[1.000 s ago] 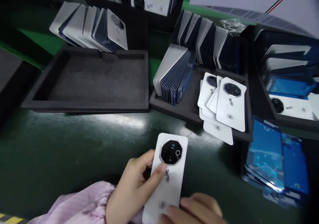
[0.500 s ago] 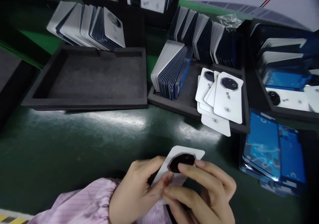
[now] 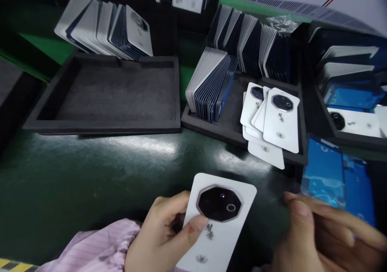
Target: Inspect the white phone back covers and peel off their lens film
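A white phone back panel (image 3: 220,235) with a black octagonal camera window, dark characters and a small round emblem is held face up at the bottom centre. My left hand (image 3: 169,231) grips its left edge, the thumb lying on the face just below the window. Off to the right, apart from the panel, is my right hand (image 3: 329,231), its thumb and forefinger drawn together and partly blurred; I cannot make out whether anything is pinched there. Behind it, blue-filmed panels (image 3: 325,163) lie stacked on the dark green table (image 3: 99,175), partly hidden by the fingers.
A bare black tray (image 3: 121,125) sits at the left, with white panels (image 3: 105,26) leaning behind it. The middle tray (image 3: 208,129) carries upright rows of panels (image 3: 208,82) and a loose white pile (image 3: 281,123). Another filled tray (image 3: 359,139) stands at far right.
My right hand has left the panel and moved right, towards the blue-filmed stack. The panel in my left hand now faces up more fully, showing its printing.
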Motion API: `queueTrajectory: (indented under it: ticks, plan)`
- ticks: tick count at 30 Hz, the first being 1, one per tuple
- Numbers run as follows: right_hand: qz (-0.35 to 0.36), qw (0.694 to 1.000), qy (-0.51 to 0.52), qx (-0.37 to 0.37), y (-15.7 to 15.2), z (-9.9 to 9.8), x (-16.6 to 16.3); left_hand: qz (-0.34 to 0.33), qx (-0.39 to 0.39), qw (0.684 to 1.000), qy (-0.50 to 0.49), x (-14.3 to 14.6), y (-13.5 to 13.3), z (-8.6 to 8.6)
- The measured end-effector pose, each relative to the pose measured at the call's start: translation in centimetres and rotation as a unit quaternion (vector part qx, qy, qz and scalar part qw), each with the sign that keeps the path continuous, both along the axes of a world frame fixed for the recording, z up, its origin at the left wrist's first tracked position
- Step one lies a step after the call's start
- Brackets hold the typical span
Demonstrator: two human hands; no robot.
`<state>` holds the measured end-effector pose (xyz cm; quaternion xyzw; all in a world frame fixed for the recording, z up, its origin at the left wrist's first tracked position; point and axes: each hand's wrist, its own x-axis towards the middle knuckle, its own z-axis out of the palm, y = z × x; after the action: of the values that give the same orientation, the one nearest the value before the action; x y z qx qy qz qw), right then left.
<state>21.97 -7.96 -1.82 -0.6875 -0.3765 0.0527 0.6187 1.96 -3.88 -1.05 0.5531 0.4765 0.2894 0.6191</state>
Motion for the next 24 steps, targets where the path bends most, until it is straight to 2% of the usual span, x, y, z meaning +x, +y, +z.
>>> queueTrajectory:
  ticks: [2,5,7,10,16,24]
  plan:
    - [0.067,0.997,-0.039,-0.028,-0.1,0.6,-0.5,-0.004,0.025,0.999,0.023,-0.2,-0.1,0.0]
    - [0.25,0.962,-0.038,-0.105,-0.4,1.2,-1.0,-0.012,0.046,0.998,0.05,-0.4,-0.4,-0.2]
    - [0.306,0.946,-0.024,-0.107,-0.6,1.2,-1.3,-0.011,0.06,0.996,0.063,-0.5,-0.6,-0.3]
    - [0.298,0.951,-0.02,-0.083,-0.7,1.0,-1.8,-0.017,0.068,0.995,0.066,-0.5,-0.5,-0.4]
    - [0.278,0.958,-0.014,-0.064,-0.8,0.4,-2.6,-0.007,0.023,0.999,0.038,-0.2,-0.2,-0.1]
    - [0.281,0.958,-0.026,-0.047,-0.7,0.3,-2.1,0.01,-0.097,0.995,0.009,0.1,-0.5,0.7]
